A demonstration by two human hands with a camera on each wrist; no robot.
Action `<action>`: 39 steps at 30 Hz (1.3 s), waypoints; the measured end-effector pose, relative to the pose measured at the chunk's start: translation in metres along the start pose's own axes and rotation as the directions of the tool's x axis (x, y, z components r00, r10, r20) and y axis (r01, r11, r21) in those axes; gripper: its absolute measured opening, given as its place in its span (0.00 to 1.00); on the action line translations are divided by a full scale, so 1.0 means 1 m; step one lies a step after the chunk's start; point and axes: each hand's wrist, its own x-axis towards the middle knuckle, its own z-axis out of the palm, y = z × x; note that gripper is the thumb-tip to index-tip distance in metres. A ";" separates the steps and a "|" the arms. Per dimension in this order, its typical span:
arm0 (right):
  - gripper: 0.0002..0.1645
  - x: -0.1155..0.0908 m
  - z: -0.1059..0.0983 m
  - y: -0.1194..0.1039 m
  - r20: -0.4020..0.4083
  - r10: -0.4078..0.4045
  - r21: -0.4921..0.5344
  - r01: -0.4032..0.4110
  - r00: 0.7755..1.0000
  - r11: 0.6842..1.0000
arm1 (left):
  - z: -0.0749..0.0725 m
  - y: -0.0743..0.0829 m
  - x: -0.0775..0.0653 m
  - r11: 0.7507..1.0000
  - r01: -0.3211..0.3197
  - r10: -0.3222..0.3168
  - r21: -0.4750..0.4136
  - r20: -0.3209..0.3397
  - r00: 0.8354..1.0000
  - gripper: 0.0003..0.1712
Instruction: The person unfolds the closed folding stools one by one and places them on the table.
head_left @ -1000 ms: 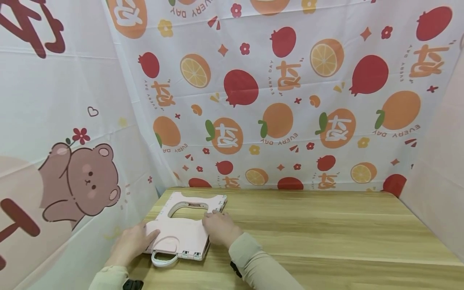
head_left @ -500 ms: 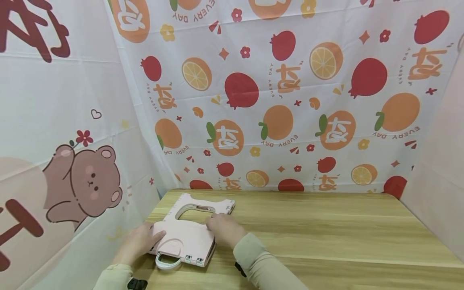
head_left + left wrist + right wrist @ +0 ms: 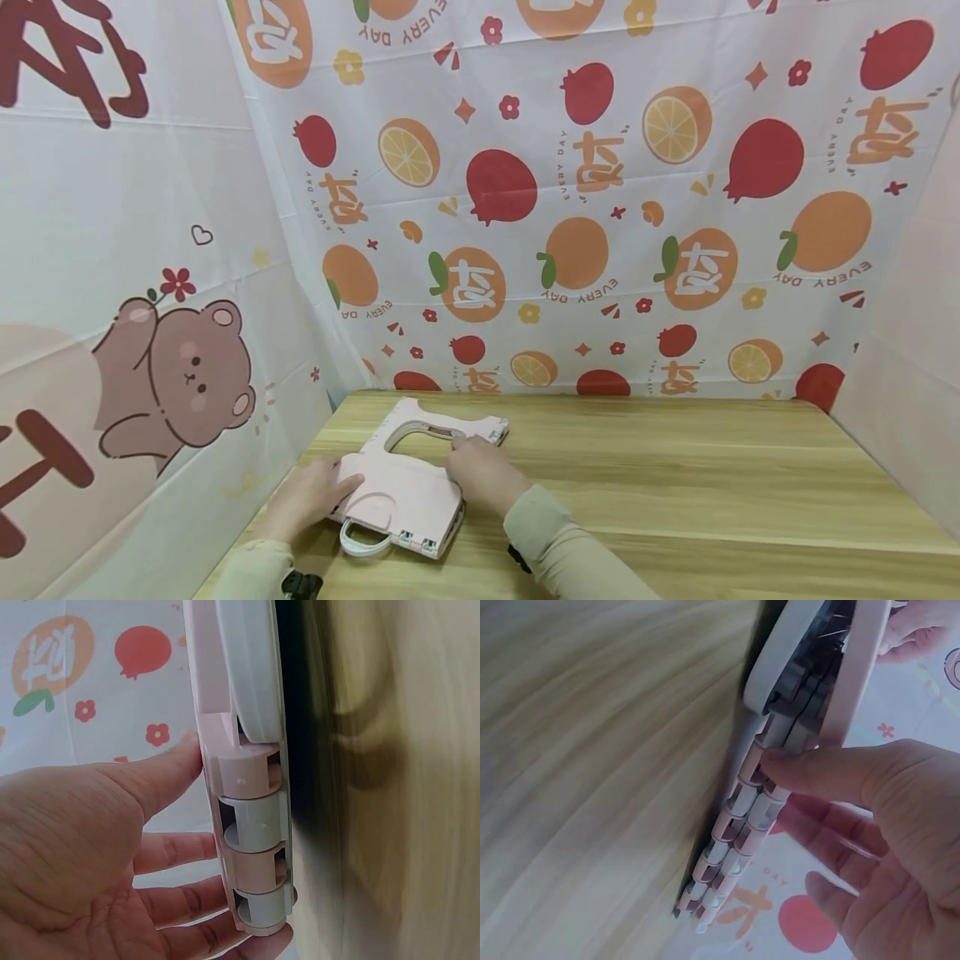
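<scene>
A pale pink and white plastic folding stool [image 3: 408, 490], folded flat, lies at the left of the wooden table. Its carry handle [image 3: 365, 542] points toward me, and an open arch shows in its far half. My left hand [image 3: 306, 497] grips the left edge; in the left wrist view its thumb lies on one face and fingers curl round the hinged edge [image 3: 255, 825]. At the right side, my right hand [image 3: 486, 473] holds the stool beside the arch. The right wrist view shows its thumb on the knuckled hinge [image 3: 742, 817], fingers behind it.
The wooden table [image 3: 660, 492] stretches away to the right of the stool. A fruit-print cloth [image 3: 555, 200] hangs along its back edge. Close to the left hand hangs a bear-print cloth [image 3: 195, 375], and a pale cloth [image 3: 907, 358] closes off the right.
The folding stool has shifted to the right across the table, turning slightly, with both hands moving along on it. The head view has also moved a little.
</scene>
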 end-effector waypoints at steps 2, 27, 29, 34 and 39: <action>0.09 -0.004 0.002 0.004 0.004 -0.005 0.057 0.004 1.000 0.998 | 0.003 0.003 0.002 1.000 -0.010 0.010 -0.007 0.004 1.000 0.38; 0.21 -0.075 0.011 0.053 0.046 0.022 0.364 -0.037 0.999 0.931 | 0.029 0.061 0.027 0.990 -0.050 0.052 -0.134 0.012 0.999 0.36; 0.17 -0.085 0.009 0.057 0.054 0.045 0.400 -0.063 0.998 0.914 | 0.030 0.070 0.030 0.988 -0.057 0.060 -0.142 0.017 0.998 0.36; 0.16 -0.107 0.007 0.066 0.049 0.086 0.445 -0.098 0.995 0.890 | 0.035 0.092 0.037 0.985 -0.051 0.058 -0.165 0.039 0.998 0.35; 0.17 -0.125 0.008 0.074 0.012 0.089 0.441 -0.085 0.996 0.893 | 0.041 0.110 0.042 0.978 -0.067 0.075 -0.196 0.034 0.997 0.34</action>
